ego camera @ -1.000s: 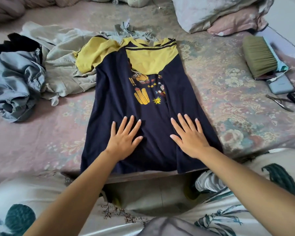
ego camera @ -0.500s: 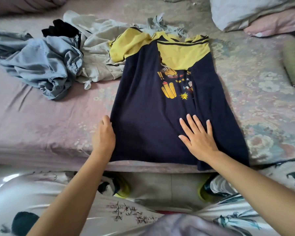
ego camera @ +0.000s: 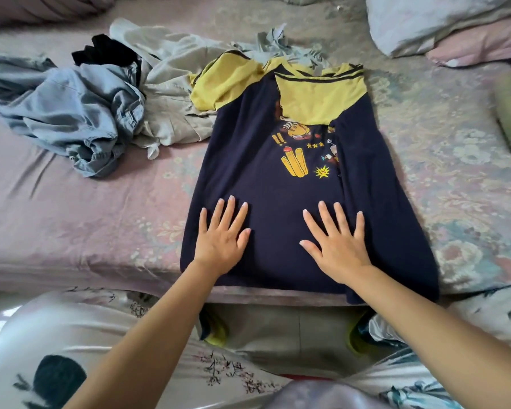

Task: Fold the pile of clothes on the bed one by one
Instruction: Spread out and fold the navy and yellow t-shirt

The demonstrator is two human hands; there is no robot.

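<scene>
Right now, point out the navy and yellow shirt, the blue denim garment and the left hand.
navy and yellow shirt [ego camera: 248, 160]: head view, navy front panel.
blue denim garment [ego camera: 77, 113]: head view, crumpled middle.
left hand [ego camera: 220, 242]: head view, back of hand.

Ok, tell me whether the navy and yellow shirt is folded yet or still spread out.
Partly folded. The navy and yellow shirt lies flat on the bed, its right side turned in over the print; left sleeve still out, bottom not folded up.

I see the shirt [ego camera: 278, 202] spread flat on the bed [ego camera: 86, 225], its hem at the near edge. Both hands rest on its lower part — left hand [ego camera: 222, 240] beside right hand [ego camera: 337, 246]. The pile of clothes [ego camera: 101, 104] lies left of it; pillows [ego camera: 443, 28] sit behind, right — possibly two.
</scene>
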